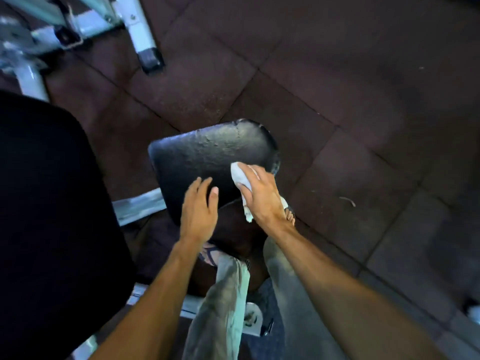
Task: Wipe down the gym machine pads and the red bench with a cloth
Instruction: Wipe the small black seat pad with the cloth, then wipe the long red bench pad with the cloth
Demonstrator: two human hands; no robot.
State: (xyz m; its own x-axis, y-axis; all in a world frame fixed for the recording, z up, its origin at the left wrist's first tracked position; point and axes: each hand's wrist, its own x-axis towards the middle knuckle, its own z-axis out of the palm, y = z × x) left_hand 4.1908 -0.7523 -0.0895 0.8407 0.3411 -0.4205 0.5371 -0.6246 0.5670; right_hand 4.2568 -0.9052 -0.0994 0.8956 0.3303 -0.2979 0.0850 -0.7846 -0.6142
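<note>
Black seat pad [207, 154]: lying level at centre frame above the rubber floor tiles [337, 74], its surface scuffed and cracked near the far edge.
White cloth [240, 176]: you are pressing it onto the pad's right near corner, one tail hanging off the edge.
Right hand [261, 196]: you are laying it palm-down over the cloth, fingers together and curled around it.
Left hand [198, 211]: you are resting it flat on the pad's near edge, fingers extended, slightly apart, holding nothing.
Larger black pad [52, 203]: filling the left side.
White machine frame [140, 29]: standing at upper left.
</note>
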